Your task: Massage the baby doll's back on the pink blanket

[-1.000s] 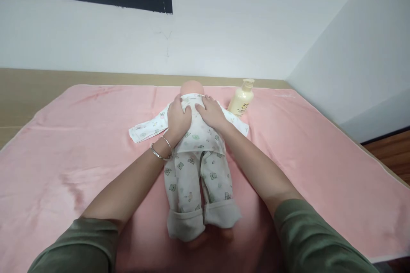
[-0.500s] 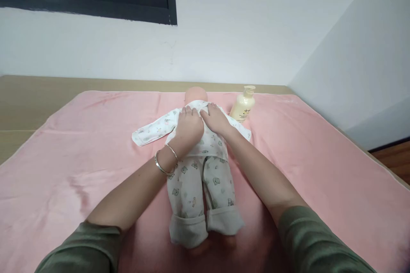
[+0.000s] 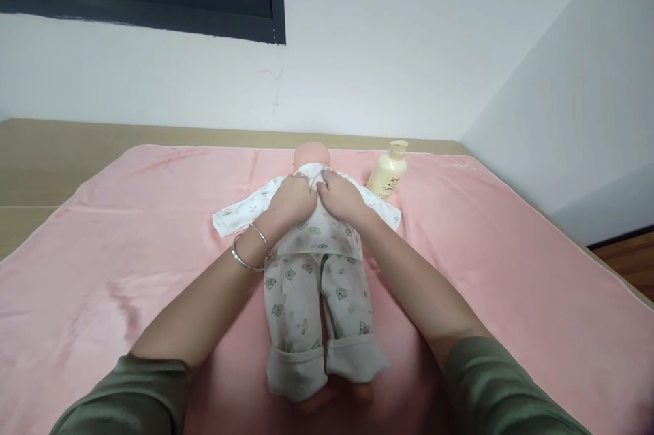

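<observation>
A doll point(image 3: 311, 154) lies on a pink sheet, its head toward the wall. It is dressed in a white printed top point(image 3: 321, 234) and matching trousers point(image 3: 293, 299) with turned-up cuffs. My left hand point(image 3: 296, 198) is closed on the top's fabric at the upper chest, and bangles circle that wrist. Close beside it, my right hand point(image 3: 340, 195) also pinches the top near the collar. The sleeves spread out to both sides. Both hands hide part of the chest.
A pale yellow pump bottle point(image 3: 388, 173) stands on the pink sheet point(image 3: 153, 217) just right of the doll's shoulder. Behind are a wooden edge point(image 3: 71, 139), a white wall and a dark-framed window point(image 3: 266, 6).
My hands were flatter on the top; now their fingers are curled into its fabric near the collar. My left hand has moved slightly left.
</observation>
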Demonstrator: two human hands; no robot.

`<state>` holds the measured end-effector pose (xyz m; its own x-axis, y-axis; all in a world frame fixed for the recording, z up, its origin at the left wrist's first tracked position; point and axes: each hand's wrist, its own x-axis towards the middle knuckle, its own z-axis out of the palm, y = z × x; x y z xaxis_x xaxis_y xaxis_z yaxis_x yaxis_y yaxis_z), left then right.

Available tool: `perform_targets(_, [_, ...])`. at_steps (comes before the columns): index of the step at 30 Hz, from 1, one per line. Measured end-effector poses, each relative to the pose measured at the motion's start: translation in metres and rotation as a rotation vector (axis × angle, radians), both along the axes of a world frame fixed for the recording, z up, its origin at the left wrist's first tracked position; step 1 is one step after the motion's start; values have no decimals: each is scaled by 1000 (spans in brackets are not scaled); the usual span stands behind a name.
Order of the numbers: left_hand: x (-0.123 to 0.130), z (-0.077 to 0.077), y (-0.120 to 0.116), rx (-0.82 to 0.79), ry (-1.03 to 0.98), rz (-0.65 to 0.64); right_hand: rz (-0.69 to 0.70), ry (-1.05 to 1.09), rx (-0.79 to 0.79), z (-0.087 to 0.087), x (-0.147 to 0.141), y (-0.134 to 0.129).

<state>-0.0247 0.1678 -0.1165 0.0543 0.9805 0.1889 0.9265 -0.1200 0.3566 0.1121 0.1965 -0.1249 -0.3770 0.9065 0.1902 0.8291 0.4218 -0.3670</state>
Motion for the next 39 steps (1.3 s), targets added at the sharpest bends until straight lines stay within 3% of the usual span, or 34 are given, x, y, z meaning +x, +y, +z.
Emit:
perform_targets(5, [9, -5, -5, 108, 41, -67, -3, -10, 41, -1, 7, 15])
perform_targets(13, [-13, -9, 16, -18, -172, 99, -1, -168, 126, 2, -13, -28])
perform_targets(18, [8, -14, 0, 111, 136, 64, -14, -23, -9, 0, 2, 4])
perform_targets(21, [19, -14, -11, 154, 212, 15, 17, 65, -36, -7, 13, 29])
perform_targets(25, [12, -12, -5, 104, 98, 28, 47, -7, 38, -11, 11, 31])
perform_targets(29, [-3, -16, 14, 42, -59, 129, -20, -151, 95, -7, -7, 1])
perform_targets(33, [-8, -28, 22, 77, -105, 141, 14, -143, 140, -4, -18, -21])
perform_targets(39, [-4, -39, 22, 171, -119, 147, -8, 16, 15, -4, -1, 10])
